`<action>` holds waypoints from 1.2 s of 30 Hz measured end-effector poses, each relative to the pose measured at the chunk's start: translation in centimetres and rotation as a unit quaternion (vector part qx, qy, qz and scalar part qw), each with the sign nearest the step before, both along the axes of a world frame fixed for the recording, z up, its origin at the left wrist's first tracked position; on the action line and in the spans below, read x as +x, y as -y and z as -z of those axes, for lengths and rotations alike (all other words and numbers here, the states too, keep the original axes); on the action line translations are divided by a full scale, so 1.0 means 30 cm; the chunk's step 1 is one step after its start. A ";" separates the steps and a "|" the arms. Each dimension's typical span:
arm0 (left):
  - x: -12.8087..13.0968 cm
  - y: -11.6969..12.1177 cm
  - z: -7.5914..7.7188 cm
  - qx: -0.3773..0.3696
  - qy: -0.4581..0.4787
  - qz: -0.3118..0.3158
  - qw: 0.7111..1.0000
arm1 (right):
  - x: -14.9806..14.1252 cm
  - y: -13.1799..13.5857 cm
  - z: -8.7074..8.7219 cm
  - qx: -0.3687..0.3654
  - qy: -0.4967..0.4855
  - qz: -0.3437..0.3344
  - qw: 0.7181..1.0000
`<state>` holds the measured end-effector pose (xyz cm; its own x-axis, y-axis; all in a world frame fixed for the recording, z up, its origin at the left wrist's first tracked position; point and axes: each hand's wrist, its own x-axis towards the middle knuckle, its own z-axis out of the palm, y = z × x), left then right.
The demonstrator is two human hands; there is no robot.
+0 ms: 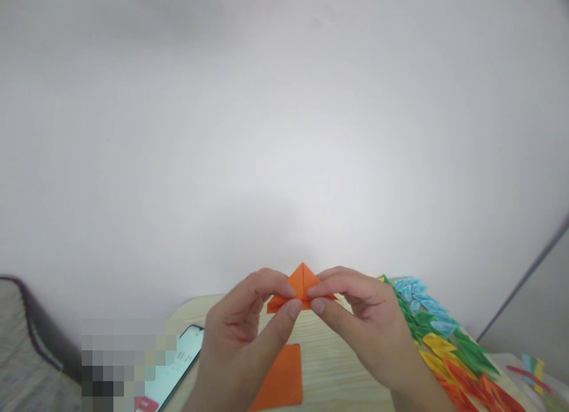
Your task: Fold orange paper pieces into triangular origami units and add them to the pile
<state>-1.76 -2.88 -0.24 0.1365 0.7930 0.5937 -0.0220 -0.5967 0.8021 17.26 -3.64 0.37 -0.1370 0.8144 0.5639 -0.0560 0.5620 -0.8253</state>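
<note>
Between my two hands is an orange origami paper (303,277), folded to a peak at the top with a crease down its middle. My left hand (249,317) pinches its left lower side between thumb and forefinger. On the right, my right hand (360,311) grips the other side the same way, both thumbs along the bottom edge. The fingertips cover part of the lower folds. Below, a flat orange paper square (284,379) lies on the wooden table (342,370), partly hidden behind my left hand.
A phone (184,353) with a lit screen lies at the table's left. Along the right edge are folded paper pieces: light blue (427,305), green (475,353), yellow (438,342) and orange-red (493,394). A white wall (284,133) rises behind the table.
</note>
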 end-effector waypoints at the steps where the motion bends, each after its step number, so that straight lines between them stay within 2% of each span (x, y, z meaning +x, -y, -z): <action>1: 0.001 0.003 0.000 0.004 -0.003 0.002 1.000 | -0.001 0.002 -0.001 -0.003 -0.002 0.001 1.000; 9: 0.003 -0.001 0.004 0.020 0.001 0.032 0.999 | -0.011 0.013 0.013 -0.099 -0.049 0.025 0.994; 13: -0.002 -0.002 0.007 0.024 -0.001 0.059 0.998 | -0.012 0.016 0.011 -0.092 -0.036 0.029 0.995; 18: -0.001 -0.002 0.009 0.015 -0.005 0.062 0.998 | -0.014 0.019 0.012 -0.081 -0.001 0.053 0.995; 22: -0.001 -0.001 0.009 0.005 0.011 0.024 1.000 | -0.012 0.021 0.011 -0.084 0.006 0.065 0.994; 25: -0.008 0.002 -0.002 0.011 -0.013 -0.006 1.000 | -0.006 0.025 0.007 -0.088 0.014 0.069 0.994; 29: -0.020 0.004 -0.028 0.007 -0.049 0.003 0.999 | 0.000 0.029 0.007 -0.086 0.025 0.080 0.993; 32: -0.026 0.002 -0.034 0.004 -0.065 0.025 0.998 | 0.006 0.027 0.003 -0.107 -0.006 0.059 0.993; 36: -0.034 -0.008 -0.008 0.011 -0.063 0.041 0.997 | 0.025 0.024 -0.020 -0.155 -0.028 -0.009 0.987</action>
